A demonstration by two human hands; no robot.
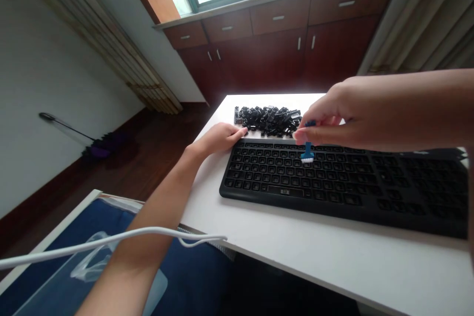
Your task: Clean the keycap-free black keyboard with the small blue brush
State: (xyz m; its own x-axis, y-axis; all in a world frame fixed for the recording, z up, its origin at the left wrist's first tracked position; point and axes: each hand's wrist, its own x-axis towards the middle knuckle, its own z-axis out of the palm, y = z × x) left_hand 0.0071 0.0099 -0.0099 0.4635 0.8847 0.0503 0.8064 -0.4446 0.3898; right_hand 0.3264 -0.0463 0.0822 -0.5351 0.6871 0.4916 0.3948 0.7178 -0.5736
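A black keyboard [285, 203] with its keycaps off lies on the white table, showing rows of bare sockets. My right hand [326, 113] pinches a small blue brush [307, 152] by its handle. Its short white bristles point down at the upper middle rows of sockets; whether they touch is hard to see. My left hand [224, 137] is closed at the keyboard's back left corner, thumb and fingers against the edge. Behind the keyboard, close to both hands, sits a heap of loose black keycaps [270, 119].
The white table [296, 242] has its front edge toward me. A white cable [148, 230] crosses in front of my left forearm. Blue fabric with clear plastic [92, 261] lies at lower left. Wooden cabinets [259, 59] stand under the window; a purple duster [99, 148] is on the floor.
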